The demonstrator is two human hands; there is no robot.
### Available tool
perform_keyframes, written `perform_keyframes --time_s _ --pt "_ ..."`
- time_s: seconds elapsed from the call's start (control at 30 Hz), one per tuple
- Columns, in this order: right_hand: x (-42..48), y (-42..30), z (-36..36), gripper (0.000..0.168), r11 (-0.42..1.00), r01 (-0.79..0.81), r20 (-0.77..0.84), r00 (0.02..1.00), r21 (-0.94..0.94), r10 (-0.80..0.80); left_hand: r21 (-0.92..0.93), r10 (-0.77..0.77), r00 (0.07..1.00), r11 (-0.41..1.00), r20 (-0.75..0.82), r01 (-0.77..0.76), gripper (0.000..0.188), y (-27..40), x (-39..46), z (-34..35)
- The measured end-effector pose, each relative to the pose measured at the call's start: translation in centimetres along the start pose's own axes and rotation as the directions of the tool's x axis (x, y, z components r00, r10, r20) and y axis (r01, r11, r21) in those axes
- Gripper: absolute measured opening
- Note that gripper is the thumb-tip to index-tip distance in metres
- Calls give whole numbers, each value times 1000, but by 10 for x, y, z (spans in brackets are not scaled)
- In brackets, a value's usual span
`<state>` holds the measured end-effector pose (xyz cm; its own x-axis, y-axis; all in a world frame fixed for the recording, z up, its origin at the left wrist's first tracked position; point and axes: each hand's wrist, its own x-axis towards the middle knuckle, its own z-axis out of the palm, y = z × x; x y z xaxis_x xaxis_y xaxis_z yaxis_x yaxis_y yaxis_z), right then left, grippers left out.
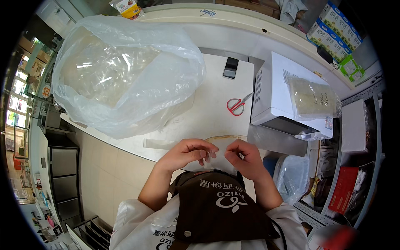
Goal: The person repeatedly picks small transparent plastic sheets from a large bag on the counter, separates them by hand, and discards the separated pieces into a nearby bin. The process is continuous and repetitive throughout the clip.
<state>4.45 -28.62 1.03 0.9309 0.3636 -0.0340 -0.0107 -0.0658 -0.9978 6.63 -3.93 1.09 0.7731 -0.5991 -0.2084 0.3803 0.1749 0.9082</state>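
In front of my apron, my left hand (pixel 188 153) pinches a small piece of clear plastic film (pixel 210 155) between thumb and fingers. My right hand (pixel 247 157) is a short gap away, its fingers curled against the thumb; whether anything thin is between them I cannot tell. Beyond the left hand, a flat translucent strip (pixel 158 144) lies near the front edge of the white table (pixel 206 109). A large translucent plastic bag (pixel 150 103) gapes at the left, with a heap of shiny clear film pieces (pixel 103 72) inside.
Red-and-grey scissors (pixel 236 106) and a black phone (pixel 231 67) lie on the table. To the right stands a white microwave oven (pixel 278 90), topped by a packet in clear wrap (pixel 314 98). Below it is a bin with a plastic liner (pixel 292 176), beside a metal shelf rack (pixel 375 131).
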Motion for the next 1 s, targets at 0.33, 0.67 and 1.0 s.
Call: perform_keyframes --time_s 0.33,0.67,1.0 --pt "0 -6 1 8 997 -65 63 996 -39 68 -133 -56 981 988 186 82 12 -10 -3 -12" --pt "0 -10 4 8 993 -68 60 995 -93 74 -103 -96 975 988 199 118 3 -11 -2 -9" --pt "0 -9 8 13 996 -22 102 994 -85 31 -59 -11 998 998 66 15 8 -17 0 -2"
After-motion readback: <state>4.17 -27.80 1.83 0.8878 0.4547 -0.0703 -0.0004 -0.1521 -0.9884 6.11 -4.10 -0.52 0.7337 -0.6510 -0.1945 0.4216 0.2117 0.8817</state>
